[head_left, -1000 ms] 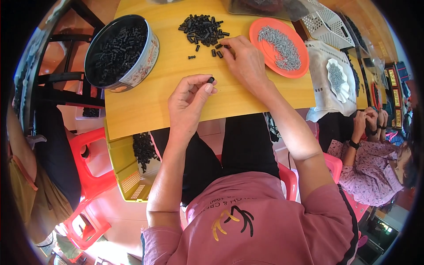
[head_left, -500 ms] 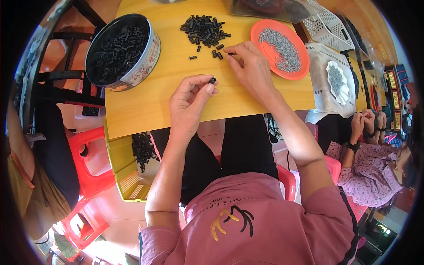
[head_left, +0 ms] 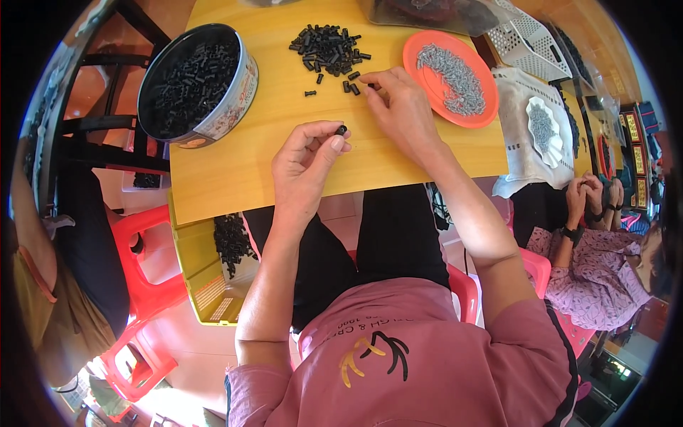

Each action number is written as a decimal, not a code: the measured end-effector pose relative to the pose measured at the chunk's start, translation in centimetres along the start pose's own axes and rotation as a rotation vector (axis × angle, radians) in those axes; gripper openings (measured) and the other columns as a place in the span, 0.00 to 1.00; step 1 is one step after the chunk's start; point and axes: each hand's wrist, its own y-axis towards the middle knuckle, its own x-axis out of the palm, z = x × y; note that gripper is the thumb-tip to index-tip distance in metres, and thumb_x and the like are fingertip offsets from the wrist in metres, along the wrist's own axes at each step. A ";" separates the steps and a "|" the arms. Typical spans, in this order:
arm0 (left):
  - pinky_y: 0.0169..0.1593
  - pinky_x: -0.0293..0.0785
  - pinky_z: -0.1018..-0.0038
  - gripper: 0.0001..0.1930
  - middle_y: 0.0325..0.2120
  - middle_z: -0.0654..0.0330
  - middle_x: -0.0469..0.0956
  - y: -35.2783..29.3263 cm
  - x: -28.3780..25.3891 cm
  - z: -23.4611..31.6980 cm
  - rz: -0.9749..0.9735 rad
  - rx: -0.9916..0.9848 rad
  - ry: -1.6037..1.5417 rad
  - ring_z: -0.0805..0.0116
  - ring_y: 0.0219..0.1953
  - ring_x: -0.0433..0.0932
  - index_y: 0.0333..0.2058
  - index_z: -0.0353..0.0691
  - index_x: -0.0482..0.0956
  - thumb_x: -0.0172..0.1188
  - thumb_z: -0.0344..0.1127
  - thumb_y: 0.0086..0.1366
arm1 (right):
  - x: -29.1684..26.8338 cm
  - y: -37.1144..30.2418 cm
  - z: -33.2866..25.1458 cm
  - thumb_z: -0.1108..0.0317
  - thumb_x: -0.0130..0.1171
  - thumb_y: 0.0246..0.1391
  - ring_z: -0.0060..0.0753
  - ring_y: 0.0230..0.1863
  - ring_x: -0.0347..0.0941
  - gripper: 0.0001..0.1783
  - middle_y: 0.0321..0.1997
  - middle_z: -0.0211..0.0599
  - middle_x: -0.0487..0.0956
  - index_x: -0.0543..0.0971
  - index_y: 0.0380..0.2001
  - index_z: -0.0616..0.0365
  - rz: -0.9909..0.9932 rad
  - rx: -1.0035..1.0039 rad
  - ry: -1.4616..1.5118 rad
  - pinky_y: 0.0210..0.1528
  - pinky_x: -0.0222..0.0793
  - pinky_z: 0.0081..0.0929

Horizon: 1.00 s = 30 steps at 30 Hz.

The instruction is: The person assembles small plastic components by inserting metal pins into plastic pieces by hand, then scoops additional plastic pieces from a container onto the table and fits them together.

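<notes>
Over the near part of the table, my left hand pinches a small black tubular plastic piece between thumb and forefinger, its round end showing. My right hand is farther off to the right, with thumb and fingers closed together just beside a few loose black pieces. Something dark shows at its fingertips, too small and covered to name. Beyond lies a heap of similar black pieces. Right of my right hand, an orange-red plate holds many small silvery metal parts, screw-like in shape.
A round tin full of black pieces stands at the table's left. A white dish of metal parts rests on a cloth at right, near a white basket. A yellow crate sits below the table edge. Other people sit at both sides.
Almost nothing differs. Both my hands stay in place, and my right hand has shifted very slightly left.
</notes>
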 end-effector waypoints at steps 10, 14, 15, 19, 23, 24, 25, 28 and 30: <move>0.46 0.73 0.75 0.11 0.38 0.56 0.80 0.4 0.5 0.1 0.019 -0.029 0.006 0.71 0.38 0.78 0.46 0.31 0.76 0.58 0.26 0.66 | -2.8 -1.4 -2.5 0.65 0.59 0.60 0.10 0.23 0.64 0.14 0.23 0.21 0.73 0.82 0.46 0.59 -0.367 0.419 0.966 0.26 0.61 0.12; 0.46 0.73 0.76 0.11 0.38 0.56 0.80 0.5 0.8 0.2 0.025 -0.040 0.018 0.71 0.38 0.78 0.46 0.31 0.76 0.58 0.26 0.66 | -2.9 -1.9 -3.0 0.65 0.60 0.60 0.12 0.23 0.65 0.14 0.23 0.22 0.73 0.81 0.46 0.60 -0.394 0.393 1.109 0.27 0.62 0.13; 0.45 0.73 0.77 0.10 0.37 0.58 0.80 0.5 0.8 0.4 0.032 -0.041 0.004 0.73 0.38 0.78 0.45 0.31 0.76 0.59 0.25 0.65 | -2.9 -2.0 -3.0 0.65 0.59 0.60 0.12 0.23 0.65 0.14 0.23 0.22 0.73 0.81 0.46 0.61 -0.396 0.360 1.109 0.28 0.62 0.13; 0.44 0.74 0.79 0.09 0.35 0.60 0.79 0.4 0.9 0.4 0.031 -0.040 -0.021 0.75 0.37 0.78 0.44 0.32 0.76 0.59 0.24 0.65 | -3.2 -2.2 -3.0 0.66 0.59 0.60 0.12 0.23 0.66 0.13 0.23 0.23 0.74 0.81 0.46 0.61 -0.401 0.345 1.053 0.28 0.63 0.13; 0.43 0.73 0.80 0.09 0.35 0.60 0.79 0.2 1.2 0.3 0.026 -0.038 -0.009 0.75 0.37 0.78 0.43 0.32 0.77 0.59 0.25 0.65 | -3.4 -2.4 -2.9 0.67 0.60 0.60 0.12 0.24 0.66 0.13 0.24 0.23 0.75 0.81 0.45 0.62 -0.388 0.323 0.983 0.28 0.63 0.13; 0.43 0.73 0.80 0.09 0.35 0.61 0.79 0.1 1.3 0.3 0.031 -0.036 0.008 0.76 0.38 0.78 0.43 0.32 0.77 0.59 0.24 0.65 | -3.5 -2.5 -3.0 0.68 0.60 0.60 0.12 0.24 0.66 0.13 0.25 0.24 0.76 0.81 0.45 0.62 -0.381 0.310 0.977 0.28 0.63 0.13; 0.43 0.73 0.80 0.08 0.35 0.61 0.79 0.1 1.3 0.3 0.035 -0.034 0.025 0.76 0.38 0.78 0.43 0.32 0.77 0.59 0.24 0.65 | -3.6 -2.5 -3.0 0.68 0.60 0.60 0.12 0.24 0.66 0.13 0.25 0.24 0.76 0.81 0.45 0.62 -0.379 0.311 0.977 0.28 0.63 0.13; 0.42 0.72 0.81 0.08 0.35 0.62 0.79 0.1 1.5 0.1 0.029 0.025 0.068 0.77 0.38 0.77 0.43 0.32 0.77 0.59 0.24 0.65 | -4.0 -2.7 -2.9 0.68 0.60 0.59 0.12 0.23 0.66 0.12 0.24 0.23 0.76 0.81 0.44 0.61 -0.361 0.264 0.901 0.27 0.63 0.13; 0.43 0.72 0.81 0.08 0.35 0.62 0.79 0.1 1.7 0.2 0.027 0.038 0.075 0.77 0.37 0.76 0.42 0.32 0.77 0.59 0.23 0.65 | -4.2 -2.9 -2.9 0.69 0.60 0.59 0.11 0.23 0.67 0.12 0.25 0.22 0.76 0.81 0.44 0.61 -0.368 0.219 0.847 0.26 0.63 0.13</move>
